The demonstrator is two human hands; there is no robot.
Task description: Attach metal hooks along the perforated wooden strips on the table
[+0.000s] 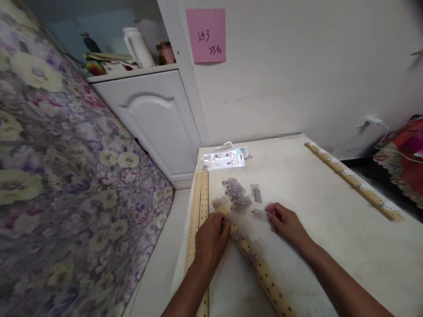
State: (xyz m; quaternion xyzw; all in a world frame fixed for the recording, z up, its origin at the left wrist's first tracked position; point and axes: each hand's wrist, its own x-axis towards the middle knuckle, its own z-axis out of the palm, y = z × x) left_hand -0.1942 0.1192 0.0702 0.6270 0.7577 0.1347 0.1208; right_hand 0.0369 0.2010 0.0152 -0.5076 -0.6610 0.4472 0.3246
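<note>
Perforated wooden strip (251, 259) lies flat on the tabletop (330, 229). Its long axis runs diagonally, far end up-left, near end down-right toward the person.

Left hand (211, 240) sits on the strip's far end, fingers curled down by a small metal fitting (226, 223). Whether the grip pinches it cannot be told.

Right hand (286, 223) is just right of the strip and off the wood. Its grip is bunched, fingertips apparently pinching the edge of a small clear bag (260, 214), which lies between the two hands, nearer the right.

Pile of clear bags (236, 191) just beyond the strip's end. Two more strips (199, 207) along the left edge, another (353, 181) far right. Blister pack (224, 159) at the back.
</note>
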